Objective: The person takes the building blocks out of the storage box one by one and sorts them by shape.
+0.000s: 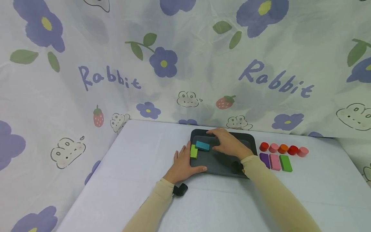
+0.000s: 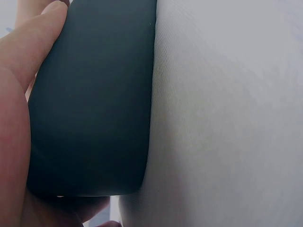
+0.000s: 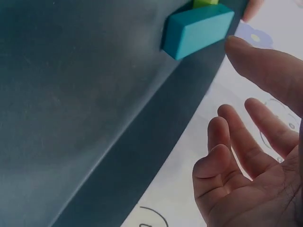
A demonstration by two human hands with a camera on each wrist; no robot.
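A dark grey tray (image 1: 214, 162) lies on the white table. In its back left part a blue block (image 1: 202, 146) sits against a lime green block (image 1: 194, 152). My left hand (image 1: 182, 166) rests at the tray's front left corner, fingers extended along the left side and thumb along the front rim. The left wrist view shows the thumb (image 2: 33, 40) against the dark tray wall (image 2: 94, 99). Over the tray, my right hand (image 1: 227, 141) is spread with nothing held, its thumb and fingertips close to the blue block (image 3: 199, 30) and the back rim.
Right of the tray stands a row of several red, pink and orange cylinders (image 1: 283, 148). In front of them lie a purple block (image 1: 264, 160), a pink block (image 1: 274, 162) and a green block (image 1: 285, 163). A patterned curtain (image 1: 203, 64) hangs behind the table (image 1: 208, 206).
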